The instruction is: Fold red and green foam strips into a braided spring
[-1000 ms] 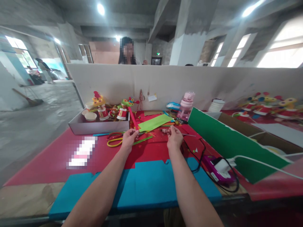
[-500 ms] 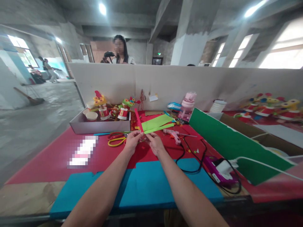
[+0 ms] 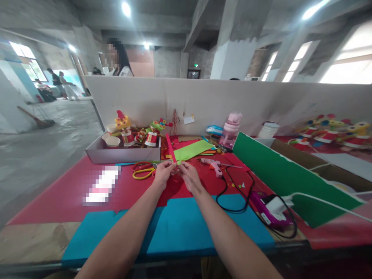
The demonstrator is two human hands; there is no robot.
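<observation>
My left hand (image 3: 163,173) pinches the lower end of a long pink paper strip (image 3: 171,149), which points up and away. Close beside it, my right hand (image 3: 188,175) has its fingers closed on a green paper strip (image 3: 179,162), of which only a small piece shows at the fingertips. The two hands nearly touch. Just behind them lies a wider green sheet (image 3: 193,150). Red and yellow handled scissors (image 3: 143,173) rest left of my left hand. To the right of my right hand is a pink glue gun (image 3: 213,166).
A box of paper cups and figures (image 3: 123,155) stands at the back left. Blue sheets (image 3: 197,228) lie in front. A green panel (image 3: 290,182), a purple power strip (image 3: 270,217) and black cable are on the right. A person (image 3: 119,58) is behind the partition.
The long green strip beside the pink one has swung out of sight, leaving only a small green piece at my right fingers. The person behind the partition has moved left.
</observation>
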